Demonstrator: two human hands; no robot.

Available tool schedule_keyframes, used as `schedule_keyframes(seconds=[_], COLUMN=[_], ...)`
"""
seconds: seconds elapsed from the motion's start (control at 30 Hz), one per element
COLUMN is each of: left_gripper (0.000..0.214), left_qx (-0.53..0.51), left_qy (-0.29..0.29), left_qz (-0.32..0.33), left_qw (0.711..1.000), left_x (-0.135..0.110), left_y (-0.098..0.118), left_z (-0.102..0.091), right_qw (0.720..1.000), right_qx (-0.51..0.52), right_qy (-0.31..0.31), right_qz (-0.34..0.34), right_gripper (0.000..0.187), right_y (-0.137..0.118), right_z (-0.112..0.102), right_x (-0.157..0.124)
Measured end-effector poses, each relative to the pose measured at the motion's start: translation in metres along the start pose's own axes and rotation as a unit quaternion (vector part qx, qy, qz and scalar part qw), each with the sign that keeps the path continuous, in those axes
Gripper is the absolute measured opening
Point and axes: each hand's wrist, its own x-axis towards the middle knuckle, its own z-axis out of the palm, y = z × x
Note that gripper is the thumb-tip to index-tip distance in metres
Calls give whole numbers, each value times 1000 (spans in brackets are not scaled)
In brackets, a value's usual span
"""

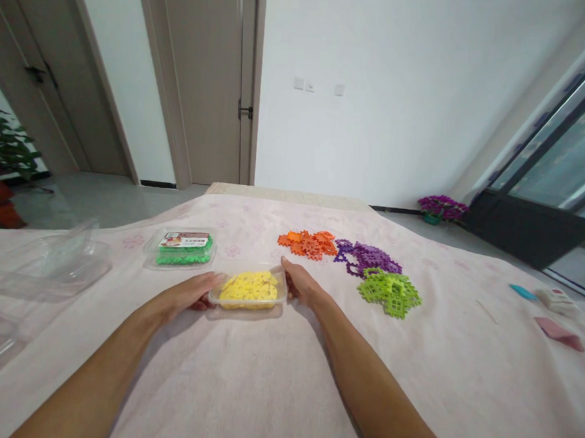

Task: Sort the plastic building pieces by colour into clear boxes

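Note:
Between my two hands is a clear plastic container (247, 305) filled with flat yellow plastic pieces (249, 287). My left hand (198, 291) grips its left end, and my right hand (298, 283) grips its right end. Some fingers of both hands are hidden behind the container. Beyond my left hand sits a closed clear container (149, 256) with a label (185, 239) on top and green pieces (182, 257) inside. To the right of my right hand lie loose piles of orange pieces (308, 244), purple pieces (376, 259) and lime-green lattice pieces (390, 292).
Clear plastic containers (63, 266) stand at the table's left side. On the right lie a small white box (554, 301), a blue item (522, 292) and a folded pink cloth or paper (560, 332). A pale pink cloth (241, 382) covers the table.

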Motion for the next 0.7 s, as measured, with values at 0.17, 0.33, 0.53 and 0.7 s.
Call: schedule_keyframes(seconds=[0.17, 0.33, 0.53, 0.7], left_gripper=[65, 65, 40, 31], left_qx=[3, -136, -286, -297], left_qy=[-38, -75, 48, 153], left_qz=[-3, 6, 21, 63], left_qw=[999, 988, 957, 940], left_x=[-12, -11, -2, 20], left_y=[12, 21, 46, 70], left_z=[10, 22, 1, -16], right_qw=[998, 999, 991, 991], right_qx=[-45, 31, 108, 99], right_qy=[-51, -28, -47, 2], right_qz=[6, -15, -66, -91], right_gripper=[60, 64, 47, 27], right_y=[-2, -2, -2, 0], right_z=[-5, 6, 14, 22], right_x=[-9, -11, -14, -13])
